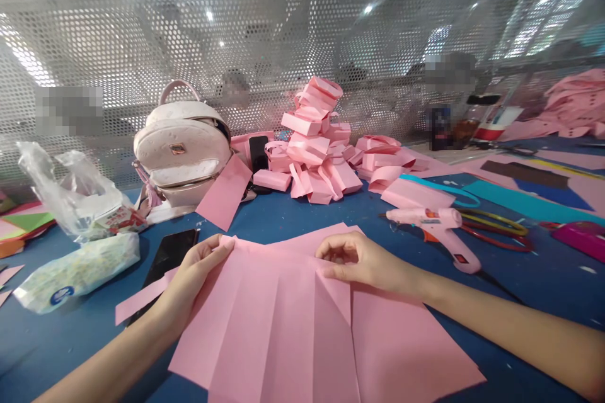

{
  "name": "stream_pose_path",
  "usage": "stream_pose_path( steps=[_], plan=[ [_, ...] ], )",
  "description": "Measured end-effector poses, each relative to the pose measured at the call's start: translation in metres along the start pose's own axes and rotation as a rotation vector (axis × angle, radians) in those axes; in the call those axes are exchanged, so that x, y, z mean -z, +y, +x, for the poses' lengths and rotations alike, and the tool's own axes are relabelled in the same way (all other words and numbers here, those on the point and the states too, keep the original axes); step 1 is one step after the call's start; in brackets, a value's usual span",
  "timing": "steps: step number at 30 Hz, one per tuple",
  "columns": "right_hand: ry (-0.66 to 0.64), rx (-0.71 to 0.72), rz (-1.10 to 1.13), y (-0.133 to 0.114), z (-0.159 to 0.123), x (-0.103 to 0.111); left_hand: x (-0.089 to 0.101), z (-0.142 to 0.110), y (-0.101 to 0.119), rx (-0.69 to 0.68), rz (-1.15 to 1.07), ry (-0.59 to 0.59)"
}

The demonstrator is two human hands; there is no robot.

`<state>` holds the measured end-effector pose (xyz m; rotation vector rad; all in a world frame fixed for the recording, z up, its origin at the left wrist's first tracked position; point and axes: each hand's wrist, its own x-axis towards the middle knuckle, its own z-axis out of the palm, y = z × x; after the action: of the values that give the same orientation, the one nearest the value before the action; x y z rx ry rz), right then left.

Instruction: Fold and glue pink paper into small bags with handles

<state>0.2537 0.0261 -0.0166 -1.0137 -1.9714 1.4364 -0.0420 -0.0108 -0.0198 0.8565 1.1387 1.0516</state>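
A sheet of pink paper (265, 321) with several lengthwise creases is held up in front of me. My left hand (203, 267) pinches its upper left corner between thumb and fingers. On the upper right edge, my right hand (354, 258) grips the same sheet, thumb in front and fingers curled. Beneath and to the right lies more flat pink paper (406, 340) on the blue table (373, 233). Beside my left hand, a black phone (174, 252) lies partly under a pink paper strip (142, 299).
Folded pink paper pieces (316, 151) are heaped at the back. A pink glue gun (435, 227) lies right, near a magenta tool (581, 239). A pale backpack (184, 145), a plastic bag (80, 189) and a tissue pack (85, 271) stand left. A perforated metal screen (283, 31) closes the back.
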Motion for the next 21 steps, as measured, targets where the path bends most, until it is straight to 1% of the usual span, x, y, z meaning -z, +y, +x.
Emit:
stream_pose_path(
  steps=[5, 11, 17, 19, 21],
  plan=[
    [0.021, -0.03, 0.03, 0.011, 0.004, 0.004, 0.002, 0.002, -0.003, -0.028, -0.015, -0.034],
    [0.075, -0.065, 0.009, 0.021, 0.009, 0.007, 0.002, 0.001, -0.004, -0.049, 0.072, -0.013],
    [0.078, -0.018, -0.035, 0.016, 0.008, 0.006, -0.001, -0.001, -0.001, -0.242, 0.288, 0.061],
    [0.097, 0.01, -0.055, 0.012, 0.006, 0.005, -0.003, -0.001, 0.0, -0.256, 0.332, 0.068],
    [0.083, 0.031, -0.075, 0.006, 0.003, 0.002, -0.004, -0.002, 0.0, -0.231, 0.336, 0.04]
  ],
)
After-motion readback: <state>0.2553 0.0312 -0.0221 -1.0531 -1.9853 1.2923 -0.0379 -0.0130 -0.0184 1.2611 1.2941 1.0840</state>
